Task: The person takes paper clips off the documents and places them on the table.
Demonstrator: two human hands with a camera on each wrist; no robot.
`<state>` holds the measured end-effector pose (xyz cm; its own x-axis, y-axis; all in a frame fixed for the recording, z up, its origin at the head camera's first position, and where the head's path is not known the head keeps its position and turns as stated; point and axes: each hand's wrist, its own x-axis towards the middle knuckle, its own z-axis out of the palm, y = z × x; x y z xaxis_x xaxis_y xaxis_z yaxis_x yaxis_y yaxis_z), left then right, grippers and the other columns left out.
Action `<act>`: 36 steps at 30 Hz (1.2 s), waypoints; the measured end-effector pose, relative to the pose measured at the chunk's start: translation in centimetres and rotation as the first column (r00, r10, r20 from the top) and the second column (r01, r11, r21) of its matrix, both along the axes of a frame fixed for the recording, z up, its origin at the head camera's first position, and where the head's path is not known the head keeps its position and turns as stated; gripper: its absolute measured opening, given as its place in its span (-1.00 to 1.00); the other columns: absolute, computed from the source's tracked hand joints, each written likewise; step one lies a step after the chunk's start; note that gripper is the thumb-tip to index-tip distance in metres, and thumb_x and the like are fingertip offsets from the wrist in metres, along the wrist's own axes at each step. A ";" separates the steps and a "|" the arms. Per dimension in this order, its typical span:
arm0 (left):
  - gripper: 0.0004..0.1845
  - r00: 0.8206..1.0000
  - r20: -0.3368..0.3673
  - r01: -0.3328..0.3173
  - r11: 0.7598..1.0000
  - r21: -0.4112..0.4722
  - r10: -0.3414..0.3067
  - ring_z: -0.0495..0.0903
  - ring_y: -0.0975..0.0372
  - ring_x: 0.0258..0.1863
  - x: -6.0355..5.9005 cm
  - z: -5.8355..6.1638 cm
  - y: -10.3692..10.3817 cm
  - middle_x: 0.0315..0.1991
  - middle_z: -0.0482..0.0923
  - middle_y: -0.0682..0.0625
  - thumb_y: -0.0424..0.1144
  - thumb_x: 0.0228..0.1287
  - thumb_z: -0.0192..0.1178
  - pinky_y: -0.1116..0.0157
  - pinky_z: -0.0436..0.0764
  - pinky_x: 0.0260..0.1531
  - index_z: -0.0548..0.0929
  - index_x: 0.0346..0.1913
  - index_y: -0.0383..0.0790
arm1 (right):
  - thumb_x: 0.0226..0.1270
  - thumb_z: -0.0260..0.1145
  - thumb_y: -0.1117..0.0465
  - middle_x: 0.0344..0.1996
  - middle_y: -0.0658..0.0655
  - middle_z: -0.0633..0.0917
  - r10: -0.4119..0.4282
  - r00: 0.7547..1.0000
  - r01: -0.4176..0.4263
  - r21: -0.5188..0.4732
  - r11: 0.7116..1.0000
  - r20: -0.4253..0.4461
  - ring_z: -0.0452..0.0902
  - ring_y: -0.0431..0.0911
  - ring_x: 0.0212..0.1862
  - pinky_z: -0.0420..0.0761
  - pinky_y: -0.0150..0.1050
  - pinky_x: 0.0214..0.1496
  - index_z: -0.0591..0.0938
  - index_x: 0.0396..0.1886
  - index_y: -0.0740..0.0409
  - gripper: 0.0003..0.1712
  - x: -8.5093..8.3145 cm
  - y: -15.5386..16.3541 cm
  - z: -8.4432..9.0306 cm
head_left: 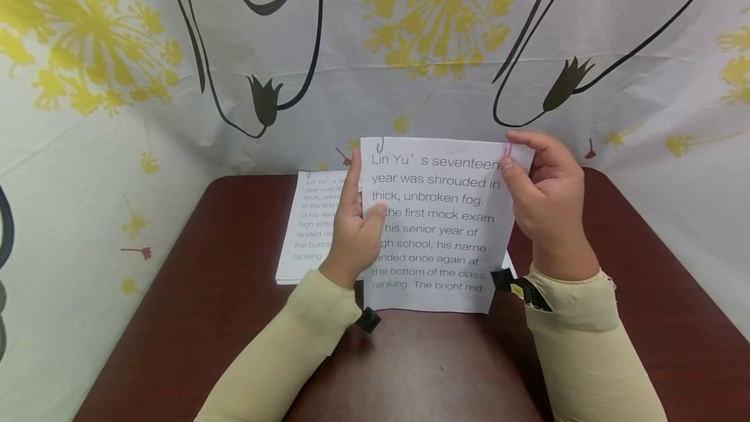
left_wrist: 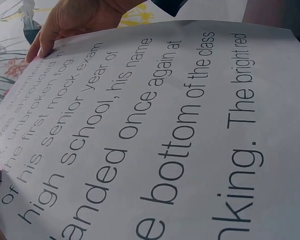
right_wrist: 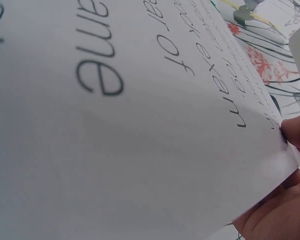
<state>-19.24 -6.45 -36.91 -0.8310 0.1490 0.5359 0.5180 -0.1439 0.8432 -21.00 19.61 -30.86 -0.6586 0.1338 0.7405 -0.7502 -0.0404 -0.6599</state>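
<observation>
A printed paper sheet (head_left: 433,233) is held up in front of me, large text facing the head camera. My left hand (head_left: 357,236) grips its left edge, thumb on the front and other fingers behind. At the top right corner, my right hand (head_left: 551,197) pinches the paper with a pink paper clip (head_left: 508,148) between thumb and forefinger. A green paper clip (head_left: 380,144) sits on the top left edge. In the right wrist view, the thumb (right_wrist: 296,131) presses on the corner, and the sheet's right side bends slightly.
Behind the held sheet, a stack of printed paper (head_left: 293,266) with a clip at its top left lies on the dark red-brown table (head_left: 234,318). A white curtain (head_left: 351,31) with yellow and dark flower prints hangs behind the table and along both sides.
</observation>
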 end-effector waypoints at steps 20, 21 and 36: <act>-0.01 1.000 0.001 0.007 1.000 -0.003 -0.007 0.80 0.05 0.04 0.0 -0.1 0.0 0.44 0.53 0.10 -0.58 0.50 -0.13 0.12 0.82 -0.15 -0.18 0.73 0.35 | 0.31 0.25 0.62 -0.32 0.10 0.79 -0.015 1.000 0.015 0.002 1.000 0.005 0.75 -0.17 -0.34 0.71 -0.45 -0.33 0.64 0.12 0.55 -0.63 0.0 0.1 0.1; -0.01 1.000 -0.003 0.005 1.000 -0.005 -0.005 0.80 0.05 0.04 0.0 -0.1 0.0 0.44 0.53 0.10 -0.58 0.50 -0.13 0.11 0.82 -0.15 -0.19 0.73 0.33 | 0.31 0.25 0.62 -0.32 0.10 0.79 -0.015 1.000 0.015 0.003 1.000 0.005 0.75 -0.17 -0.34 0.71 -0.45 -0.33 0.64 0.12 0.54 -0.63 0.0 0.1 0.1; 0.00 1.000 -0.008 -0.006 1.000 -0.006 0.006 0.80 0.05 0.03 0.0 -0.2 0.0 0.44 0.53 0.10 -0.58 0.49 -0.12 0.09 0.82 -0.13 -0.16 0.72 0.42 | 0.34 0.26 0.59 -0.32 0.10 0.80 -0.028 1.000 0.028 0.019 0.999 0.013 0.77 -0.17 -0.34 0.71 -0.45 -0.34 0.62 0.12 0.55 -0.64 0.0 0.1 0.1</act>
